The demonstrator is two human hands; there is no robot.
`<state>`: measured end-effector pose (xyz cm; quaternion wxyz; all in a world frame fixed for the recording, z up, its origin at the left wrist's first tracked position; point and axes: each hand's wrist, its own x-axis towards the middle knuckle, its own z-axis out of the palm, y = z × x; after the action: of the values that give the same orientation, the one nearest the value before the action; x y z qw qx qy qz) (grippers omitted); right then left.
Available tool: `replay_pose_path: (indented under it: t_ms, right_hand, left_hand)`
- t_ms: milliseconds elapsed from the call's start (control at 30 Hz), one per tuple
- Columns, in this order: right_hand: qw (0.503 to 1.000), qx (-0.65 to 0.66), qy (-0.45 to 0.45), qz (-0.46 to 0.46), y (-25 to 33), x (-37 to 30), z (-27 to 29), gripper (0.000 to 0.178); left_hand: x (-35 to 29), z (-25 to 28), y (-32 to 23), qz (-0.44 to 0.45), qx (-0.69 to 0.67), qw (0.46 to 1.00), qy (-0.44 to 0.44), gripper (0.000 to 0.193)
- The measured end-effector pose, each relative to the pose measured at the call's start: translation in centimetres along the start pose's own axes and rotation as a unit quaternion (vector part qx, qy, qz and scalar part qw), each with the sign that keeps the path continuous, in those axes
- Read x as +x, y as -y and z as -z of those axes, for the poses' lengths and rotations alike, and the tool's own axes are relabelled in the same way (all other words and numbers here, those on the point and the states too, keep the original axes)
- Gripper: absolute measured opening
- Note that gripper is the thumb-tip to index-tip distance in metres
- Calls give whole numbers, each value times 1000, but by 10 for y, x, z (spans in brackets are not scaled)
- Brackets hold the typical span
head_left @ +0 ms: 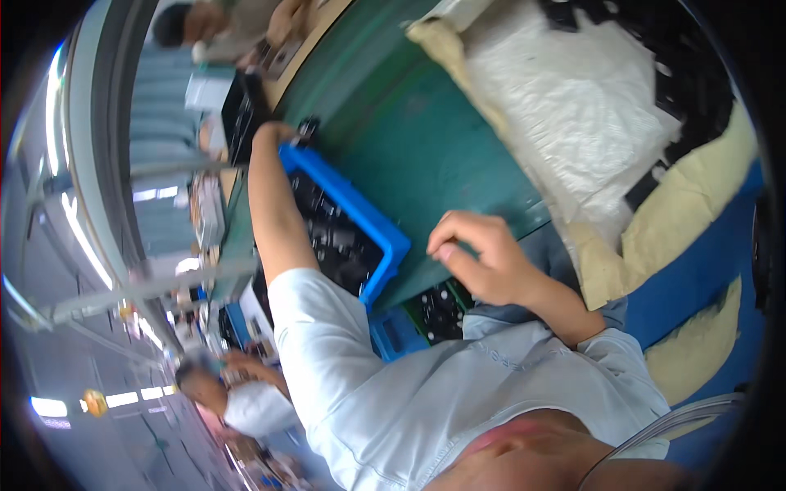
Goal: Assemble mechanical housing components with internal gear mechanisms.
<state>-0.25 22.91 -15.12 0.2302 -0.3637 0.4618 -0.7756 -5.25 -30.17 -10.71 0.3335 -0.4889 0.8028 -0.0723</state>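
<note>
My left hand point(273, 132) reaches out to the far corner of a blue plastic bin point(385, 237) and pinches a small black part point(309, 128) just past the bin's rim. The bin is full of black parts point(340, 237) and stands on a green table point(426, 139). My right hand point(483, 258) rests at the table's near edge, beside the bin. Its fingers are curled and nothing shows in them. My light blue sleeves fill the lower middle of the picture.
A white plastic bag point(573, 98) lies on cream padding point(696, 204), with black parts around it. A second blue bin point(395, 337) and more black parts point(442, 313) sit under the table edge. One co-worker point(213, 29) works at the far end, another point(237, 401) at lower left.
</note>
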Motion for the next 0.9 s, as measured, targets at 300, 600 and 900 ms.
replay_pose_path:
  t_ms: [300,600,900]
  right_hand:
    - [999,-49,-4,5,5,-12,9,6]
    - [970,-231,68,41,73,-39,40,12]
    - [698,-681,-187,-121,45,147,208,38]
  left_hand:
    - [33,-7,-32,-7,60,998,17,59]
    - [54,-23,-37,-144,-174,967,-119,64]
    - [30,-34,-67,-150,-164,917,-331,49]
